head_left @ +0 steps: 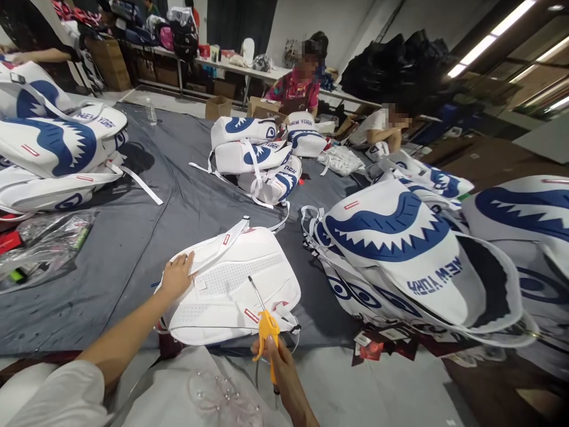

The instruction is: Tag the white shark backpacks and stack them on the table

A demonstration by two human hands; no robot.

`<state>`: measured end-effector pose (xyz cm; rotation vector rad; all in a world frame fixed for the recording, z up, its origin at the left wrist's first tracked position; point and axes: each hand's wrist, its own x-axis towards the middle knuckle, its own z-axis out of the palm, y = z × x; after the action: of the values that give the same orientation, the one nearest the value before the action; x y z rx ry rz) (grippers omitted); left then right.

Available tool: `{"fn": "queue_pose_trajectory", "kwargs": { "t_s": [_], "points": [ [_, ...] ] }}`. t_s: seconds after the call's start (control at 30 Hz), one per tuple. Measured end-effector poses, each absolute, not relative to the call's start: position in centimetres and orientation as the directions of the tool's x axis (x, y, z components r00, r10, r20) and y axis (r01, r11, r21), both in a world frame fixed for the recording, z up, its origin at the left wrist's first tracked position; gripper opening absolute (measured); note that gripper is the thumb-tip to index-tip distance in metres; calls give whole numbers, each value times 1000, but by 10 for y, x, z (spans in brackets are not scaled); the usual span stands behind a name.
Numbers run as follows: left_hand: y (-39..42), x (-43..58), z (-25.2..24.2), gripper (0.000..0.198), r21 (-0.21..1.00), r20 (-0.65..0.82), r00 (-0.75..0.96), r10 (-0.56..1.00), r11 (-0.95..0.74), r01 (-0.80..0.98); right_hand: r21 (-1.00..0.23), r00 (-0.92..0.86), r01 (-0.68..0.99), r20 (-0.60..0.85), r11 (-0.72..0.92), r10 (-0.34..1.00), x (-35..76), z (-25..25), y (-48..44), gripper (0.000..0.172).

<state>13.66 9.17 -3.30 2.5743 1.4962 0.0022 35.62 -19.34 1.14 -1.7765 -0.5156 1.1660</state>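
Observation:
A white backpack point(231, 284) lies on the grey cloth in front of me, its padded back panel and straps facing up. My left hand point(176, 277) grips it at its left side, fingers closed over the shoulder strap. A yellow air blow gun point(268, 329) with a long thin metal nozzle is in my right hand point(278, 359), fingers wrapped round its handle. The nozzle tip points up and away, over the back panel; whether it touches the fabric I cannot tell.
White-and-blue backpacks are heaped at the left point(62, 142), far middle point(255, 151) and right point(391, 237). Clear plastic bags point(53, 243) lie at the left. Red-and-black tags point(377, 347) hang at the right table edge. A bottle point(151, 111) stands farther back; other people work beyond.

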Motion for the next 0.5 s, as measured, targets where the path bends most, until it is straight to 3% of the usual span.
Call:
{"fn": "queue_pose_trajectory", "kwargs": {
  "t_s": [0.17,0.27,0.33,0.4,0.5],
  "points": [
    [74,110,-11,56,310,-239,324,916,-244,919,-878,459,94,-380,-469,803,373,23,-182,65],
    [64,125,1,54,444,-155,341,927,-243,863,-795,380,304,-404,-525,832,389,42,-155,53],
    [61,143,3,53,643,-180,341,923,-151,751,-630,404,469,-470,-619,784,403,55,-131,45],
    [64,153,2,49,793,-296,332,896,37,608,-413,487,588,-506,-696,712,418,67,-106,41],
    [77,141,-5,47,825,-471,323,821,279,492,-157,586,688,-456,-708,670,428,80,-77,44]
  ]
}}
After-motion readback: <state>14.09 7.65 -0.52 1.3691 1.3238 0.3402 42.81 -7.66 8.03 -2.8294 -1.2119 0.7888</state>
